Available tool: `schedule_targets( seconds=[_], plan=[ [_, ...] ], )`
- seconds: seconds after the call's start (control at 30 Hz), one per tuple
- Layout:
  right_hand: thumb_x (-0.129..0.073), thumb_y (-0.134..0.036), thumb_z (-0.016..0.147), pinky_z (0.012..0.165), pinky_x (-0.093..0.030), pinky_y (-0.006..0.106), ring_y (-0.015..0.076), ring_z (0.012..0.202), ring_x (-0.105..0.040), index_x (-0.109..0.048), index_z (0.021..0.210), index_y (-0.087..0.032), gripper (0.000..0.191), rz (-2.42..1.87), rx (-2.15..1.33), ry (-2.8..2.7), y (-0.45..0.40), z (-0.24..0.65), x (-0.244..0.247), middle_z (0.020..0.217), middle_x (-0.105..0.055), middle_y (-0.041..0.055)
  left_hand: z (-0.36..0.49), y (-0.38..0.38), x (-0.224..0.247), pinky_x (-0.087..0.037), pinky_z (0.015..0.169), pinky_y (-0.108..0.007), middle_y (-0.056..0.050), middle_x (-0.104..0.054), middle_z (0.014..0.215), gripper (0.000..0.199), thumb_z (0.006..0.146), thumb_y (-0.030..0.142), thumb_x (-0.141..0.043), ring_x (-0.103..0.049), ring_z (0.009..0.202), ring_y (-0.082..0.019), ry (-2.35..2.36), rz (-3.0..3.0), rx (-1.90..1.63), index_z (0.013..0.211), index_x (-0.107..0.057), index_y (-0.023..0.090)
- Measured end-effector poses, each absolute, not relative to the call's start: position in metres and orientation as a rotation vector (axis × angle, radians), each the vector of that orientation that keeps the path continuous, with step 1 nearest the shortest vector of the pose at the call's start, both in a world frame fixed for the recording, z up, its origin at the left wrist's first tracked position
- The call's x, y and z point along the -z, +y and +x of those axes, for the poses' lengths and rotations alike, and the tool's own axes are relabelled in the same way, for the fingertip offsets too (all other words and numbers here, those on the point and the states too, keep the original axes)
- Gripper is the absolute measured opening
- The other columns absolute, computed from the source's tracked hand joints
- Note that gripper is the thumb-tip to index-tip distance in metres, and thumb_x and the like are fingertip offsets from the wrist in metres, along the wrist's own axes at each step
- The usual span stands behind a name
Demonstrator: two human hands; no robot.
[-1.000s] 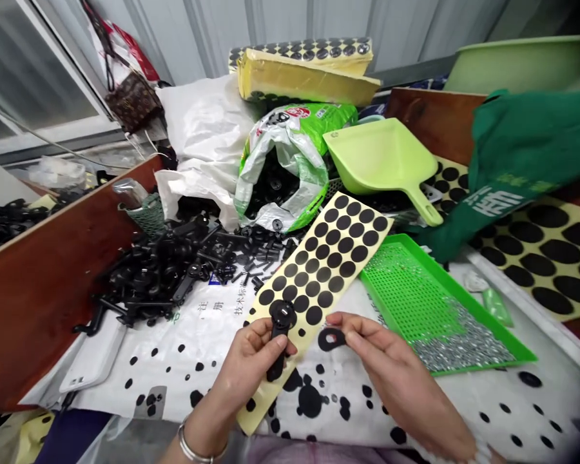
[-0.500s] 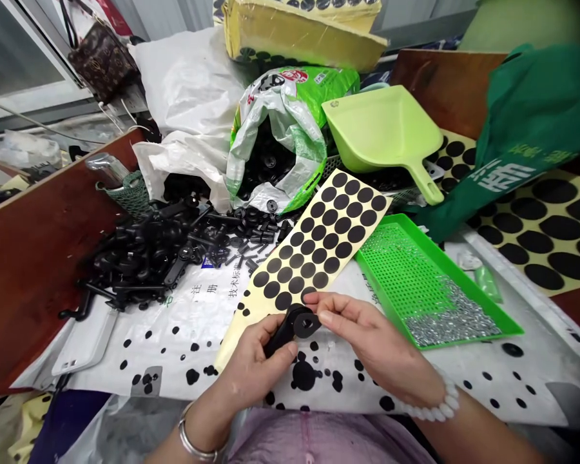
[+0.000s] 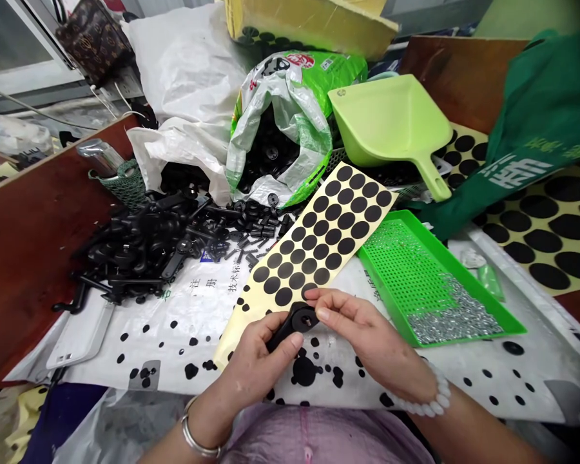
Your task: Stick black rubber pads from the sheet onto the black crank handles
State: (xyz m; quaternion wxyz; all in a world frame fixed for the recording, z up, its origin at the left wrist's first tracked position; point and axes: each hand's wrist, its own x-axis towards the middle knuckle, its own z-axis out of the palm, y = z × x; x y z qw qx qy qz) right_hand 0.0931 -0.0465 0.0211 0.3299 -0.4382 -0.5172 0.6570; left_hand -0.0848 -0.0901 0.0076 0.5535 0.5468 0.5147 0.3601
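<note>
A black plastic part (image 3: 290,325) with a round end lies in the grip of my left hand (image 3: 260,354), whose fingers wrap round its body and whose thumb presses near the round end. My right hand (image 3: 362,332) pinches at the right edge of that round end; whether a thin piece is between its fingertips is hard to make out. Just behind both hands lies a yellow sheet (image 3: 290,274) bearing rows of black round stickers. Small dark dots and scraps are scattered on the white table cover (image 3: 232,380) around my hands.
To the right is a green tray (image 3: 391,270) with small metal pieces. A heap of black parts (image 3: 130,251) sits at the left beside a white device (image 3: 80,335). Behind stand an open bag (image 3: 314,116) of black parts and a light green dustpan (image 3: 391,116).
The round end of the black part now sits flatter against its body, with my thumb on it. My right fingertips stay at its edge. The camera view has shifted slightly.
</note>
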Motion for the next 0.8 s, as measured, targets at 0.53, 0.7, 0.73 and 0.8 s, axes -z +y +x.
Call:
schedule_targets(
  seconds=[0.53, 0.7, 0.73, 0.8],
  plan=[
    [-0.054, -0.036, 0.08, 0.094, -0.034, 0.04, 0.0247, 0.11, -0.05, -0.054, 0.071, -0.019, 0.02, -1.241, -1.605, -1.445, -0.046, 0.088, -0.019, 0.118, -0.054, 0.0081, -0.082, -0.089, 0.002, -0.04, 0.057, -0.023, 0.001, -0.054, 0.067, 0.027, 0.089, 0.038, -0.049, -0.049, 0.062, -0.011, 1.289, 1.25, -0.871, 0.091, -0.061, 0.014],
    [-0.052, -0.033, 0.081, 0.096, -0.033, 0.041, 0.0243, 0.113, -0.048, -0.055, 0.072, -0.019, 0.017, -1.244, -1.489, -1.5, -0.047, 0.085, -0.015, 0.117, -0.053, 0.0092, -0.082, -0.089, 0.004, -0.04, 0.057, -0.023, 0.001, -0.054, 0.065, 0.028, 0.089, 0.038, -0.048, -0.049, 0.061, -0.012, 1.309, 1.266, -0.864, 0.092, -0.061, 0.014],
    [-0.052, -0.032, 0.081, 0.096, -0.034, 0.041, 0.0243, 0.112, -0.049, -0.056, 0.073, -0.019, 0.016, -1.244, -1.456, -1.515, -0.048, 0.084, -0.015, 0.116, -0.053, 0.0093, -0.082, -0.089, 0.004, -0.04, 0.056, -0.023, 0.001, -0.054, 0.065, 0.028, 0.089, 0.038, -0.048, -0.049, 0.06, -0.012, 1.313, 1.261, -0.863, 0.093, -0.061, 0.014],
    [-0.051, -0.031, 0.082, 0.096, -0.034, 0.042, 0.0243, 0.109, -0.05, -0.055, 0.074, -0.019, 0.015, -1.251, -1.381, -1.544, -0.048, 0.082, -0.013, 0.115, -0.053, 0.0094, -0.081, -0.088, 0.004, -0.04, 0.056, -0.023, 0.001, -0.053, 0.064, 0.029, 0.089, 0.038, -0.047, -0.049, 0.06, -0.012, 1.316, 1.245, -0.863, 0.095, -0.061, 0.013]
  ],
)
